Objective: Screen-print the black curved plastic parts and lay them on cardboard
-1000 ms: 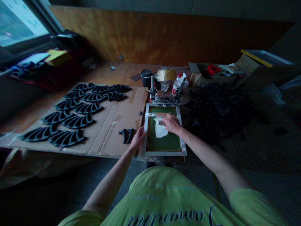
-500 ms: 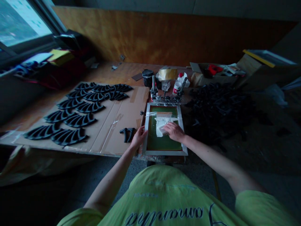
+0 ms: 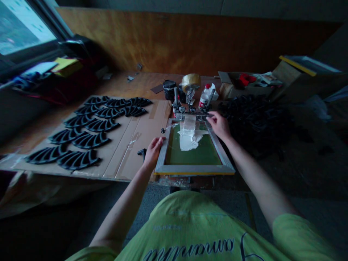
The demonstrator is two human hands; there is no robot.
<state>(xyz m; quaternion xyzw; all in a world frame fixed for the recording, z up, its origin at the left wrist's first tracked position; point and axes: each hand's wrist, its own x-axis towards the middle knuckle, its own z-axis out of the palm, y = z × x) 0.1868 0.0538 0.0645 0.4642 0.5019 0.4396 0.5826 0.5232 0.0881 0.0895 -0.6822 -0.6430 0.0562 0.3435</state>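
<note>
A screen frame (image 3: 194, 169) with green mesh is tilted, its near edge raised towards me. White paste (image 3: 189, 142) lies on the mesh, and a pale squeegee (image 3: 189, 123) rests at its far end. My left hand (image 3: 153, 149) grips the left side of the frame with bent fingers. At the far right corner, my right hand (image 3: 218, 124) has its fingertips together beside the metal clamp (image 3: 190, 115); whether it holds anything is too small to tell. A small black part (image 3: 141, 153) shows beside my left hand, partly hidden by it.
Black fan-shaped pieces (image 3: 78, 159) lie in rows on cardboard (image 3: 127, 141) at the left. A heap of black parts (image 3: 255, 123) is at the right. Behind the clamp stand a black jar (image 3: 169, 90), a tape roll (image 3: 191, 82) and a bottle (image 3: 204, 97). An open box (image 3: 233, 87) stands further right.
The frame's near edge has risen. My right hand has left the squeegee and moved to the far right corner. The squeegee now lies at the far end of the mesh.
</note>
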